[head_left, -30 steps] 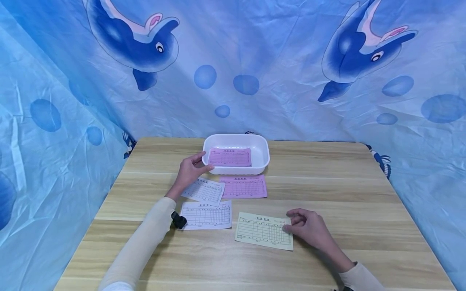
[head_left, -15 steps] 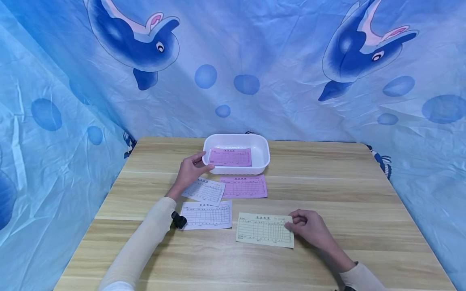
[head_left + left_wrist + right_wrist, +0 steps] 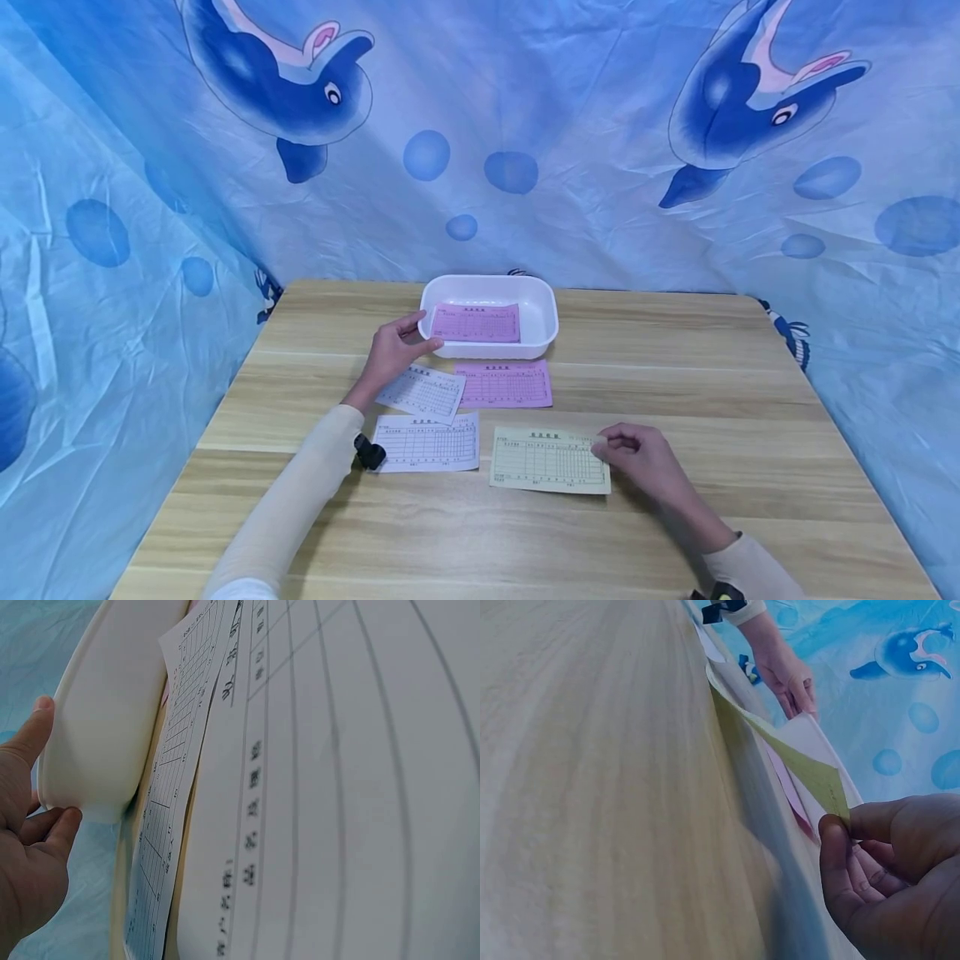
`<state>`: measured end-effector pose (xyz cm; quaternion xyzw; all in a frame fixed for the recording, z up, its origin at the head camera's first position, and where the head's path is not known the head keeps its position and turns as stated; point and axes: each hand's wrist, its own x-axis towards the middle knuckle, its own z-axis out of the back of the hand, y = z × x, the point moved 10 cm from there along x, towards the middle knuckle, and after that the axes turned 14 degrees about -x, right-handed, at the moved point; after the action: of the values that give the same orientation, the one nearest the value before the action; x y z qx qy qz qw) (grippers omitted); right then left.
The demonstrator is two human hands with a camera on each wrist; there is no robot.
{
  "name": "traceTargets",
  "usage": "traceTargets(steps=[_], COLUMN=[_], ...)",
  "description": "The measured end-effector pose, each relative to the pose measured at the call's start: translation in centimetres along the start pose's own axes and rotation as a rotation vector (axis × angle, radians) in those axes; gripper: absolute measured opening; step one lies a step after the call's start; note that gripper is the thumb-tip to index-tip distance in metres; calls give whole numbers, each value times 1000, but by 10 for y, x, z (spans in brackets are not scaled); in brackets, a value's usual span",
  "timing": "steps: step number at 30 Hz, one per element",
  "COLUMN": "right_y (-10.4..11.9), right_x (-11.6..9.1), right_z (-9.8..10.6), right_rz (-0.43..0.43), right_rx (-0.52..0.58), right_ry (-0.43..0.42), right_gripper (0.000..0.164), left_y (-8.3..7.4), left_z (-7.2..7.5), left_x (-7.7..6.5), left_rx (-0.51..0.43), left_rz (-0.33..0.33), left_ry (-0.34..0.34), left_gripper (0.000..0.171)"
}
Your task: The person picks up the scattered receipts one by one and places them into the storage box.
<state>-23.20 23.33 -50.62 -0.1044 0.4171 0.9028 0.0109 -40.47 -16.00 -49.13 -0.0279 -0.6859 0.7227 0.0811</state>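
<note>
My right hand (image 3: 647, 460) pinches a yellow receipt slip (image 3: 551, 462) by its upper right corner, between thumb and fingers. In the right wrist view the yellow slip (image 3: 802, 761) slants up off the table towards that corner. At the back, my left hand (image 3: 393, 348) holds the left front corner of a white plastic tray (image 3: 543, 329), thumb on the front rim and fingers at the left side. A pink receipt slip (image 3: 476, 323) lies in the tray. The left wrist view shows that hand (image 3: 34, 847) at the tray's rim (image 3: 105, 712).
Just in front of the tray lies another pink slip (image 3: 510, 385), partly overlapped by a tilted white slip (image 3: 427, 393). A second white slip (image 3: 427, 446) sits nearer, beside the left wrist's black camera (image 3: 370, 452). The wooden table (image 3: 705, 358) meets a blue dolphin-print curtain (image 3: 600, 233).
My right hand has shifted slightly right, and the yellow slip has moved with it, its lower right edge rising and levelling. My left hand stays on the tray.
</note>
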Motion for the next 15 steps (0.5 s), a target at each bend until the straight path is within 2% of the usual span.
traceTargets(steps=[9, 15], right_y=[4, 11], right_x=[8, 16], right_z=[12, 21], right_rz=[11, -7], right_rx=[-25, -47], right_ry=[-41, -67], right_gripper=[27, 38], left_y=[0, 0], left_z=[1, 0], left_x=[1, 0], left_rx=[10, 15], left_rz=[2, 3], left_ry=[-1, -2], left_gripper=[82, 81])
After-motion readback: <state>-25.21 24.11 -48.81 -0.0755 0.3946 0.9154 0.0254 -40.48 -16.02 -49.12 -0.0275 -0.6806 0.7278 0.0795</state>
